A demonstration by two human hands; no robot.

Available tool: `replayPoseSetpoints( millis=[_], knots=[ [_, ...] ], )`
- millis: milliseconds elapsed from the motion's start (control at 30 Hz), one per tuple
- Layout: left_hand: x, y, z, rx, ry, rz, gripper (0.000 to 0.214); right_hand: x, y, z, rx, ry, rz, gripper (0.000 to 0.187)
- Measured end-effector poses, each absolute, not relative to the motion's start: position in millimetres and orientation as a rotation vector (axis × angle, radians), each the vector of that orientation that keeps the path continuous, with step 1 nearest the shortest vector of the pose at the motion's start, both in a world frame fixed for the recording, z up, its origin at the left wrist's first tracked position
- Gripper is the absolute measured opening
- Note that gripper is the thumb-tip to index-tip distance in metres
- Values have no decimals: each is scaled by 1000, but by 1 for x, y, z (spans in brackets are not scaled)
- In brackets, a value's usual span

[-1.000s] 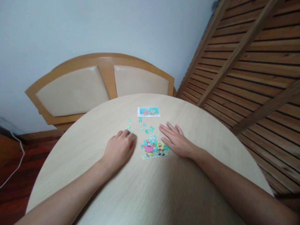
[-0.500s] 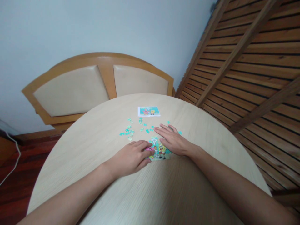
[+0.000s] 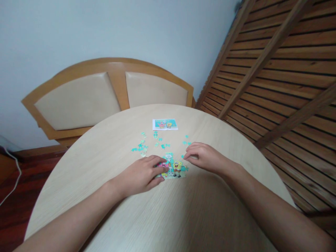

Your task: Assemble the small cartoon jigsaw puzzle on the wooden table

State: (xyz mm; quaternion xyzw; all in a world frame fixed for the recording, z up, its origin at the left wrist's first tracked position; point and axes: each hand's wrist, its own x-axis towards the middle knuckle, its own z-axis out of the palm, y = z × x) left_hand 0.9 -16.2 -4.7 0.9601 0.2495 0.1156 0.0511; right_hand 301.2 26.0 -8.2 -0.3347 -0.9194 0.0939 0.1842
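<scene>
A partly assembled cartoon jigsaw (image 3: 173, 168) lies on the round pale wooden table (image 3: 170, 217). My left hand (image 3: 141, 173) rests flat with its fingers stretched out over the jigsaw's left part. My right hand (image 3: 207, 158) is arched just right of the jigsaw, its fingers curled and the tips pressed together on the table by a teal piece (image 3: 183, 156); what they hold is hidden. Several loose teal pieces (image 3: 141, 148) are scattered beyond the jigsaw, with a few more (image 3: 187, 142) ahead of my right hand.
A small picture card (image 3: 165, 124) lies further back on the table. Behind the table stands a wooden bench with cream cushions (image 3: 78, 101). A slatted wooden wall (image 3: 275, 70) rises at the right. A white cable (image 3: 14, 173) runs over the floor at the left.
My left hand went from a loose fist left of the jigsaw to lying flat on it. My right hand moved from flat beside the jigsaw to curled, fingertips down.
</scene>
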Motion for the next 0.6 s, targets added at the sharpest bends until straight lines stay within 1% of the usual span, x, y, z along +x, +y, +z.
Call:
replayPoseSetpoints(
  millis=[133,233,333,433,600],
  knots=[
    [-1,-15,-2,2926,776,325,29,302,21,-4,-992,-2603,367,19],
    [2,-17,-2,2937,747,392,28,301,19,-3,-1051,-2555,361,17],
    [10,-22,-4,2925,654,449,37,301,19,-3,-1120,-2556,312,18],
    [18,-29,-7,2895,550,402,48,302,21,-5,-1162,-2574,320,19],
    [25,-36,-10,2844,491,324,54,303,21,-7,-1195,-2541,403,15]
  ],
)
